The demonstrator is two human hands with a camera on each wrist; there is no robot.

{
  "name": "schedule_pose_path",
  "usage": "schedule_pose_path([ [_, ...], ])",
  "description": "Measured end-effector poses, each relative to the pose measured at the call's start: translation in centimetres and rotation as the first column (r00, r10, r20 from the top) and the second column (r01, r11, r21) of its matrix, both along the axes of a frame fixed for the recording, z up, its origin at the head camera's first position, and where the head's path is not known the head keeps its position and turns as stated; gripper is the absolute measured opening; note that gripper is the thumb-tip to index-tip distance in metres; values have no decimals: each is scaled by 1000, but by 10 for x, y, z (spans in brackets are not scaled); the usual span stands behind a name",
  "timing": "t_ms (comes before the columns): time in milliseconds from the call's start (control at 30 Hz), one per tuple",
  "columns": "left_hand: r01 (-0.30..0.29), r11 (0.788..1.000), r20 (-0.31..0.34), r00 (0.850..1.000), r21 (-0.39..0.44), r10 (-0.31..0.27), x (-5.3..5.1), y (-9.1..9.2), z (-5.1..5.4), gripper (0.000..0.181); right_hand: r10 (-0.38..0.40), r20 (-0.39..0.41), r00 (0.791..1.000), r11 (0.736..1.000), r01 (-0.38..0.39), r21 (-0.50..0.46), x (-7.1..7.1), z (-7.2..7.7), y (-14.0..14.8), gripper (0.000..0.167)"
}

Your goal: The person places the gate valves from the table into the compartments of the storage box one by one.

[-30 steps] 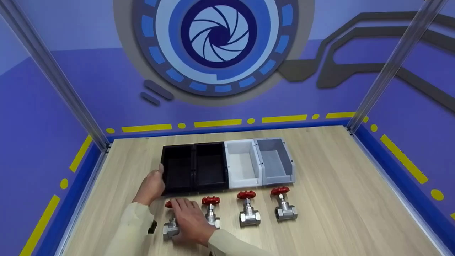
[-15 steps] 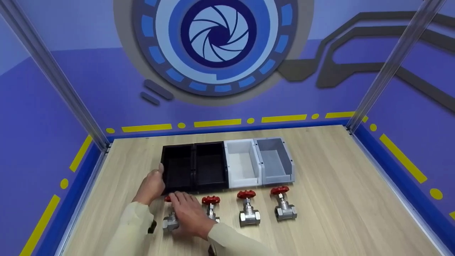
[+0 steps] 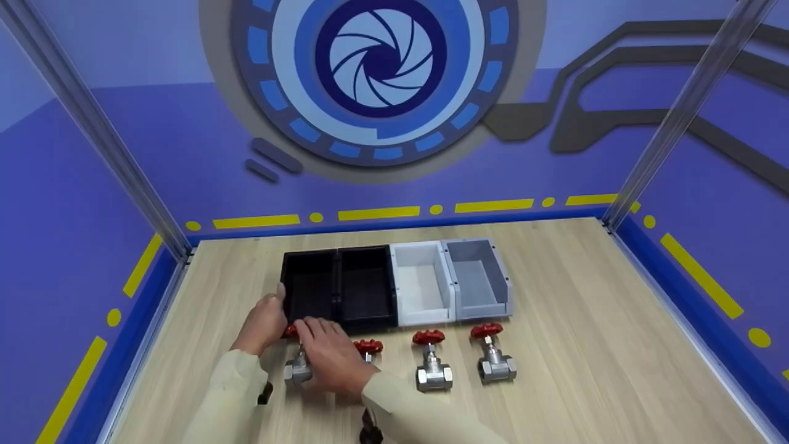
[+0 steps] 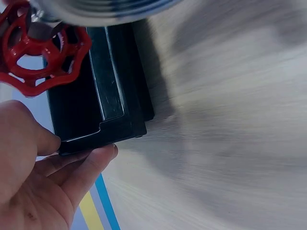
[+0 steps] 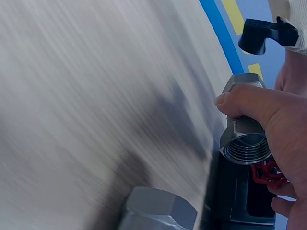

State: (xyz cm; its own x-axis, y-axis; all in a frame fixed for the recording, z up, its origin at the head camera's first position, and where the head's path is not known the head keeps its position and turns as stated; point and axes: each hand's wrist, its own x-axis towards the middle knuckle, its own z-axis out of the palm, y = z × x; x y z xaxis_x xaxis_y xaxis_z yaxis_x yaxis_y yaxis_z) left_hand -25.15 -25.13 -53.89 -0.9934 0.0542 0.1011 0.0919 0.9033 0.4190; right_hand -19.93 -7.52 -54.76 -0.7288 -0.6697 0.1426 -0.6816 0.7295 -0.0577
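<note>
My left hand (image 3: 262, 324) grips the left end of the leftmost black bin (image 4: 115, 98). In the left wrist view, its thumb is at the rim and its fingers lie against the outer side. My right hand (image 3: 333, 357) holds a metal gate valve (image 5: 247, 125) with a red handwheel (image 4: 72, 76), the thumb across the body. This valve is just in front of the leftmost bin, its handwheel by the bin's front edge. A second valve (image 3: 368, 346) is partly hidden behind the right hand. Two more valves, a third (image 3: 433, 376) and a fourth (image 3: 497, 369), lie further right.
Right of the leftmost bin, a second black bin (image 3: 365, 248), a white bin (image 3: 424, 320) and a grey bin (image 3: 484, 312) stand in a row on the wooden table (image 3: 573, 345). Nothing is visible inside them. Printed panels and metal posts (image 3: 669, 117) enclose the table.
My right hand has moved the leftmost valve forward, away from me, towards the leftmost black bin. The left hand stays at the bin's side. The other valves have not moved.
</note>
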Motion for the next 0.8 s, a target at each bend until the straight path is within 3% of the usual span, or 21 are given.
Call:
schedule_pose_path([
  [267, -19, 999, 41, 999, 29, 18, -1, 1, -1, 35, -30, -45, 999, 999, 31, 9, -6, -1, 1, 107],
  [533, -76, 995, 142, 988, 66, 66, -5, 2, 1, 40, -29, 16, 999, 1000, 29, 2, -11, 3, 1, 107],
  [800, -69, 996, 115, 991, 49, 63, -4, 0, 0, 36, -26, -22, 999, 1000, 26, -11, -17, 4, 2, 105],
])
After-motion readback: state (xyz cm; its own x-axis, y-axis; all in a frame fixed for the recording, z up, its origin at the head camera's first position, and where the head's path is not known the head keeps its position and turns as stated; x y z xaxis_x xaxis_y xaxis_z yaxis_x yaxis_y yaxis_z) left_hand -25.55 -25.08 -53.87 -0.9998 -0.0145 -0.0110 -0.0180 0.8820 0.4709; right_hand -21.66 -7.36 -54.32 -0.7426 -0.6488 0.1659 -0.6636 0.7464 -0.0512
